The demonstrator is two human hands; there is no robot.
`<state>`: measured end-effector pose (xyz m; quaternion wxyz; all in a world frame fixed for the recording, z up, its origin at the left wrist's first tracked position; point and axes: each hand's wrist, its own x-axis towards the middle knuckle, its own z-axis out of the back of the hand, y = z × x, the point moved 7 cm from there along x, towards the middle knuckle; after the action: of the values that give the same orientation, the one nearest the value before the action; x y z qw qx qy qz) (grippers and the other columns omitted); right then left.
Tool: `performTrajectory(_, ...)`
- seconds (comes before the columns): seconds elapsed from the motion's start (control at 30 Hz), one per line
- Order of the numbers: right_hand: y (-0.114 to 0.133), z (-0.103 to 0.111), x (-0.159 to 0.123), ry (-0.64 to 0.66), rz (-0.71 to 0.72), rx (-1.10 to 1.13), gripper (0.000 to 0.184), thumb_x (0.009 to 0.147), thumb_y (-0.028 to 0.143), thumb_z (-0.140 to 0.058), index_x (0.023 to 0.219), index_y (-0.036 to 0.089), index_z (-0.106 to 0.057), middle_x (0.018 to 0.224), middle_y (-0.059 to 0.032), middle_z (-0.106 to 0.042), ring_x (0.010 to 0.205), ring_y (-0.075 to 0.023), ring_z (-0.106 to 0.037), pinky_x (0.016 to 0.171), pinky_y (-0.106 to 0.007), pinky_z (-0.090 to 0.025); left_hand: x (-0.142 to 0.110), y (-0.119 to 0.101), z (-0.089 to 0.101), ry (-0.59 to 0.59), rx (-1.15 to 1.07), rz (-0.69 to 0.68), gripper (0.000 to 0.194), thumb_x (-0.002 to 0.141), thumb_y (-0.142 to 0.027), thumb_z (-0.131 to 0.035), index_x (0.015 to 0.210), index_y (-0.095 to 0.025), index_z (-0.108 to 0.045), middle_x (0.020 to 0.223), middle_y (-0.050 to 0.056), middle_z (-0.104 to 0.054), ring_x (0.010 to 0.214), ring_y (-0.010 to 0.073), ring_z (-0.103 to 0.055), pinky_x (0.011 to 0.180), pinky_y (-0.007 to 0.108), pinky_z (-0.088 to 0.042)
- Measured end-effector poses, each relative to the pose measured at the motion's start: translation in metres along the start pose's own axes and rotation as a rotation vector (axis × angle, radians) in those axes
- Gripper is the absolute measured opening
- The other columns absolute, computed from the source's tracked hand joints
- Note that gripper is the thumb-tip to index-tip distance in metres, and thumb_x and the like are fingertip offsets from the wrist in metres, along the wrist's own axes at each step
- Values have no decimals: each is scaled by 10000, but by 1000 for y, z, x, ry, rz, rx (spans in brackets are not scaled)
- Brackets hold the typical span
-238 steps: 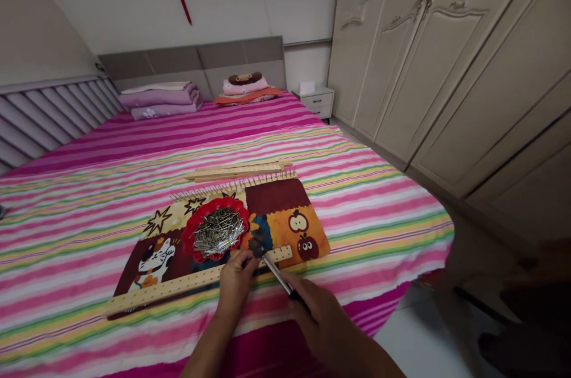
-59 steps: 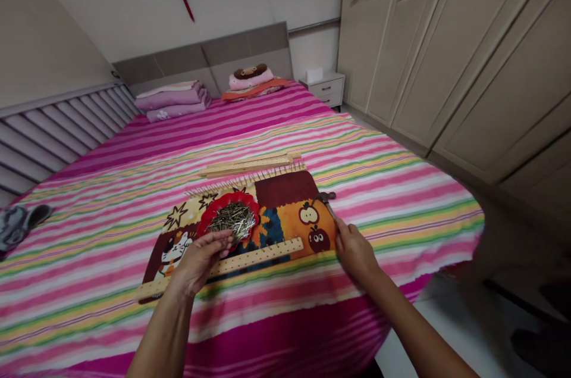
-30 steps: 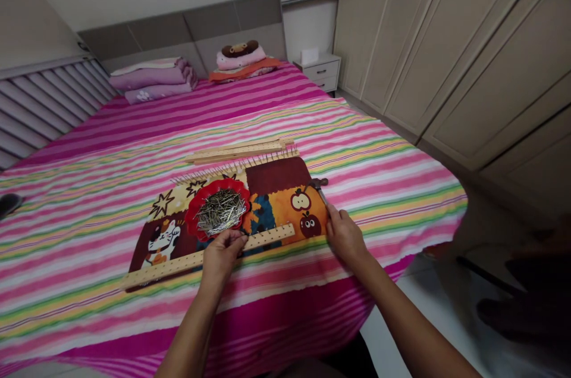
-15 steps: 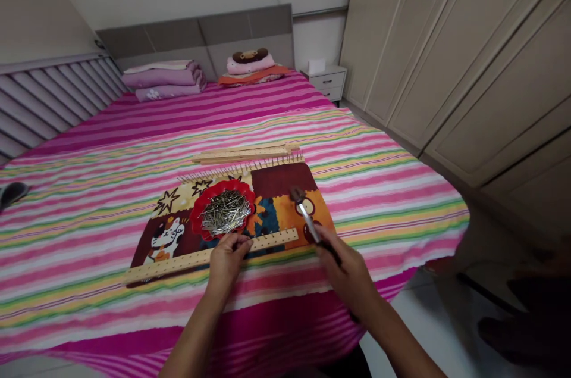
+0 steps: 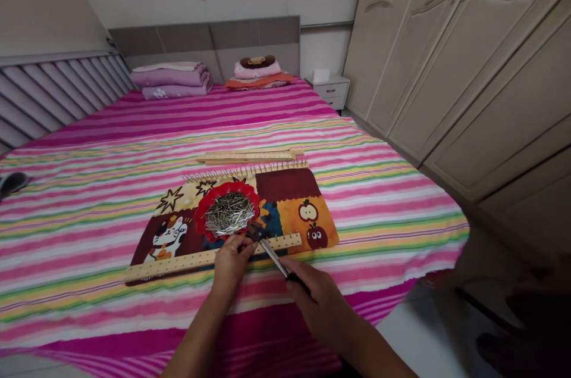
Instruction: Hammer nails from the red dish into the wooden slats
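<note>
A patterned cloth mat (image 5: 289, 214) with a cat and apples lies on the striped bed. On it sits a red dish of metal nails (image 5: 226, 214). A wooden strip with a row of holes (image 5: 173, 261) lies along the mat's near edge. My left hand (image 5: 232, 259) rests on this strip, fingers pinched at a hole; what they hold is too small to make out. My right hand (image 5: 319, 300) grips the black handle of a small hammer (image 5: 267, 245), whose head sits over the strip just right of my left fingers.
More wooden strips (image 5: 250, 156) and a row of upright nails lie past the mat's far edge. Folded bedding (image 5: 172, 79) is stacked at the headboard. Wardrobe doors (image 5: 446, 50) line the right side, beside a nightstand (image 5: 330, 89). The bed's near edge drops to the floor.
My right hand picked the hammer up from the mat's right edge and swung it left to the strip. My left hand left the nail dish and settled pinched on the strip.
</note>
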<state>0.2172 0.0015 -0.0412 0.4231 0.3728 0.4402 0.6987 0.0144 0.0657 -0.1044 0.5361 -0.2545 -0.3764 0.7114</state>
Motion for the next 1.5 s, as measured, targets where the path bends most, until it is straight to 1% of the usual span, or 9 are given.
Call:
performTrajectory(0.13,7,5,1,-65,18,50,390,888,165,-446,1264,213,-539,1069,-65,-678,945,-176,-626,835,-309,-487,-1,-3,0,7,-2,-21,149,627,-368,-603,602,-227,-649,672,-2,-600,635,146,-525,633,261,-398)
performTrajectory(0.33,2,0,7,27,-39,8,409,860,114,-451,1240,202,-576,1003,-35,-699,887,-158,-644,793,-269,-492,-1,-2,1,16,35,-11,174,623,-379,-613,564,-216,-620,633,-10,-549,593,135,-501,597,257,-385)
performTrajectory(0.5,-6,32,11,-228,57,-194,386,900,195,-427,1271,210,-535,1029,-48,-688,894,-167,-651,749,-243,-504,0,-2,-1,28,28,-10,166,623,-378,-613,626,-219,-662,670,0,-584,615,144,-528,623,267,-417)
performTrajectory(0.6,-33,62,24,-354,42,-623,402,903,210,-402,1287,178,-517,1040,-88,-680,909,-194,-643,761,-270,-509,-1,0,2,41,-6,-10,207,611,-393,-622,695,-215,-685,681,3,-589,617,150,-544,635,276,-441)
performTrajectory(0.77,-104,104,42,-425,-151,-823,408,868,146,-415,1245,71,-553,855,-135,-643,712,-228,-618,610,-315,-479,4,5,34,-55,26,-51,259,670,-412,-571,793,-218,-691,781,28,-642,721,180,-596,686,286,-470)
performTrajectory(0.9,-134,105,38,-403,-231,-905,393,843,116,-446,1212,77,-577,795,-98,-608,619,-185,-558,530,-269,-411,22,-6,59,-181,276,-128,207,725,-346,-528,780,-228,-689,841,35,-671,817,193,-605,767,289,-456)
performTrajectory(1.17,-137,97,35,-359,-269,-991,396,877,145,-441,1263,124,-527,840,-83,-601,656,-165,-552,543,-242,-393,64,-19,26,-17,648,-24,194,751,-290,-537,769,-200,-707,858,82,-675,816,208,-610,711,279,-418)
performTrajectory(1.3,-136,96,36,-346,-281,-1010,398,883,144,-439,1271,106,-518,846,-94,-603,675,-184,-576,547,-254,-407,70,-3,30,16,486,83,144,710,-298,-561,658,-210,-662,645,23,-656,627,169,-579,604,265,-386)
performTrajectory(1.5,-135,95,36,-336,-290,-1015,392,887,146,-441,1268,102,-521,867,-101,-610,688,-184,-586,550,-254,-409,65,10,47,-8,-199,224,274,523,-362,-704,713,-170,-654,561,-19,-621,519,116,-538,527,236,-411)
